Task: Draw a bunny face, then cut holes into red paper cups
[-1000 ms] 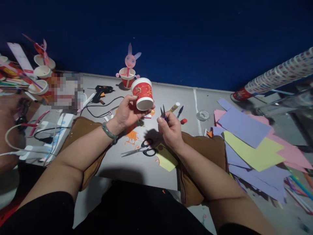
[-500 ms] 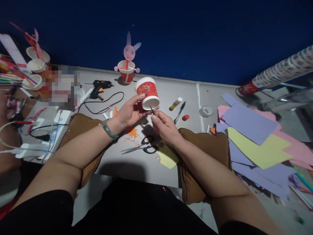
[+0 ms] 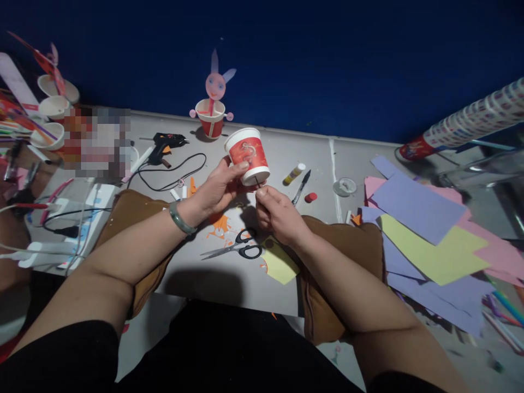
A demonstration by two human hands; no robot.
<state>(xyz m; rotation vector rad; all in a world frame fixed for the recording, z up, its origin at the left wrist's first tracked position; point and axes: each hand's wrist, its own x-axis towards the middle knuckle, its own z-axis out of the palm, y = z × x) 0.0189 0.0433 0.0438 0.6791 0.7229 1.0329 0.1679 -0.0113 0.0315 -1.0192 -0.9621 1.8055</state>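
A: What does the left hand (image 3: 221, 188) have?

B: A red-and-white paper cup (image 3: 250, 155), with the hand's grip wrapped round its side. The cup is tilted, base toward the person, above the middle of the worktop (image 3: 262, 292).

A: And the right hand (image 3: 280, 213)?

B: Its grip is a pinch on a slim dark pointed tool (image 3: 257, 181). The tip is at the cup's white base; whether it has pierced it, I can't tell.

A: What lies beneath?

B: Black-handled scissors (image 3: 236, 247), blades pointing toward the left edge, with a yellow paper piece (image 3: 283, 266) just beside the handles.

A: Toward the far edge?

B: A rabbit-faced figure (image 3: 215, 87) rises from another paper cup there, upright. A black glue gun (image 3: 166, 146) lies to its left, near a looping cable.

A: And toward the right edge?

B: A glue stick (image 3: 293, 174), a pen (image 3: 302, 187) near it, and a red cap (image 3: 311, 197). Beyond these are a tape roll (image 3: 344, 188), overlapping coloured paper sheets (image 3: 417, 210) and, along the far edge, a tall stack of paper cups (image 3: 470, 120).
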